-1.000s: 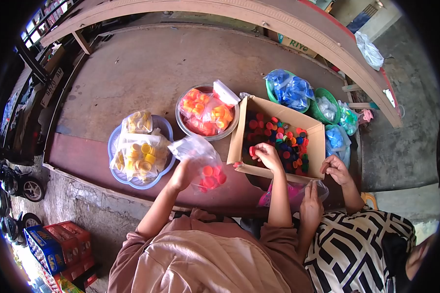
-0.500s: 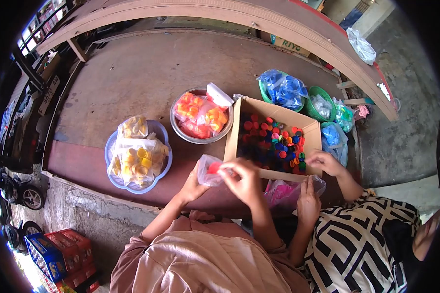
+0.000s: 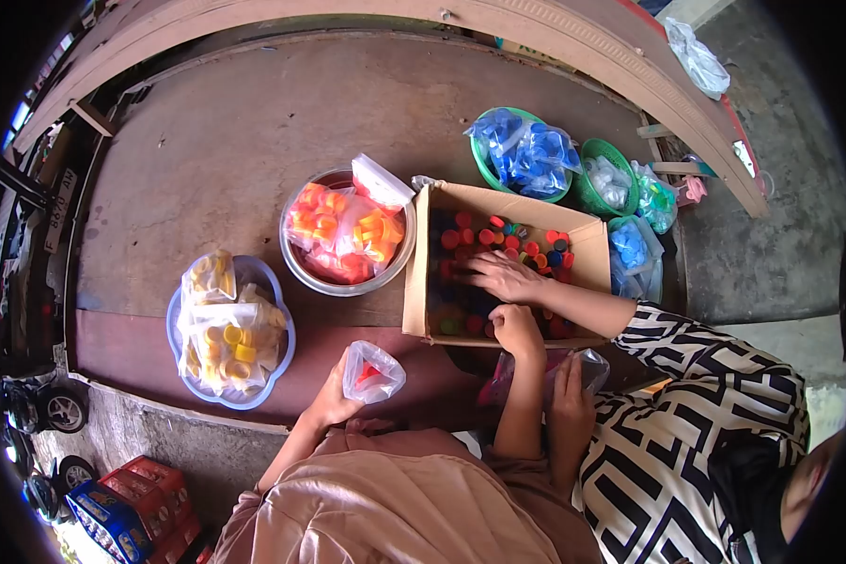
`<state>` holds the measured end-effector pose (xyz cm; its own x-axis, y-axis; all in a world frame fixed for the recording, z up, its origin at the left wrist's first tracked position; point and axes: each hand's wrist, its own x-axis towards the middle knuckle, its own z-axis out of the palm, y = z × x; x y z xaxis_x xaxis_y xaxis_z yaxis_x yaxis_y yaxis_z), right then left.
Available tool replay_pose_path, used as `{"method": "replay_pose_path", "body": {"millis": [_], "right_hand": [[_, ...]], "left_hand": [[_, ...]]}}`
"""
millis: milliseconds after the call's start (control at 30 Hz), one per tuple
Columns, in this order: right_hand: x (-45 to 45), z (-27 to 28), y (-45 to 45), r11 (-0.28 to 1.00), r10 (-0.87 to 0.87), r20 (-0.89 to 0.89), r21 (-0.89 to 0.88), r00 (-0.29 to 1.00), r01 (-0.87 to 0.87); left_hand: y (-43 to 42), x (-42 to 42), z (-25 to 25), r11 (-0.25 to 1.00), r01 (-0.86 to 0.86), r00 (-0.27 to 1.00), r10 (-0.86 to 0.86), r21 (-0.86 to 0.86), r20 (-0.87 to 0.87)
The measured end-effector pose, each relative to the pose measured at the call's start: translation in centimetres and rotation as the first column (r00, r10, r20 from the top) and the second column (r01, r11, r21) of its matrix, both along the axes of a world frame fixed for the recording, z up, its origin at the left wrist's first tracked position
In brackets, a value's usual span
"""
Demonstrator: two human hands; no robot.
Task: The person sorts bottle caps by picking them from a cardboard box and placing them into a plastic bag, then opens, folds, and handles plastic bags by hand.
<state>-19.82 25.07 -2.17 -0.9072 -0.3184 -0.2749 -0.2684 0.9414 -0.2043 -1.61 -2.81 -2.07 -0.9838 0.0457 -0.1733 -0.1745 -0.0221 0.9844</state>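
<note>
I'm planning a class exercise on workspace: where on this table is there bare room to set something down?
The widest bare patch is the tabletop between the wooden rail and the metal bowl. A smaller one lies left of the blue tray. It's crowded at the cardboard box, with the right hand and a co-worker's hand there.

Cardboard box (image 3: pixel 417 282) open on top, so entry from above; its walls block sideways reach. Co-worker's hand (image 3: pixel 503 279) and forearm (image 3: pixel 583 305) cross its middle and right side, right hand (image 3: pixel 517 329) just beside at near wall, tight there. Metal bowl (image 3: pixel 334 285) and green basket (image 3: pixel 479 150) crowd left and far sides. Wide tabletop (image 3: pixel 226 122) stretch behind bowl passable; narrow gap between blue basin (image 3: pixel 279 352) and left hand (image 3: pixel 334 385).
</note>
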Motion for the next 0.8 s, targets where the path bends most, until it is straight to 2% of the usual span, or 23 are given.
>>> {"method": "replay_pose_path", "body": {"millis": [100, 233, 367, 500, 600, 633, 700, 733, 800], "right_hand": [[-0.9, -1.9, 1.0, 0.988, -0.042, 0.186, 0.154, 0.982, 0.013], [-1.5, -3.5, 0.8, 0.984, -0.034, 0.271, 0.180, 0.962, -0.016], [-2.2, -3.3, 1.1, 0.999, 0.033, 0.367, 0.023, 0.930, -0.045], [-3.4, -1.5, 1.6, 0.955, 0.162, 0.498, -0.297, 0.852, -0.008], [-3.7, -0.4, 1.4, 0.850, 0.229, 0.487, -0.522, 0.843, 0.070], [-3.3, 0.7, 0.3, 0.745, 0.163, 0.491, -0.630, 0.856, 0.220], [-2.4, 2.6, -1.4, 0.427, 0.054, 0.511, -0.788, 0.858, 0.443], [-2.4, 3.2, -1.2, 0.558, -0.042, 0.507, -0.703, 0.861, 0.441], [-3.0, 1.1, 0.6, 0.842, -0.125, 0.355, -0.456, 0.926, 0.288]], "left_hand": [[-0.1, -0.6, -0.6, 1.000, -0.005, 1.000, 0.005, -0.030, -0.002], [-0.1, -1.3, -1.0, 0.999, -0.004, 1.000, 0.005, -0.045, 0.025], [-0.3, -1.6, -0.8, 0.998, -0.011, 0.999, 0.013, -0.054, 0.039], [-0.4, -1.4, -2.3, 1.000, -0.007, 1.000, 0.007, -0.021, 0.009], [-0.2, -1.8, -1.8, 1.000, -0.014, 0.999, 0.015, -0.025, 0.034], [-0.2, -1.8, -1.4, 0.999, -0.019, 0.998, 0.021, -0.032, 0.053], [-0.4, -1.8, -1.2, 0.999, -0.017, 0.999, 0.019, -0.040, 0.038], [-0.4, -1.8, -1.1, 0.999, -0.017, 0.999, 0.018, -0.044, 0.031], [-0.4, -1.6, -1.4, 0.999, -0.036, 0.998, 0.036, -0.017, 0.046]]}}
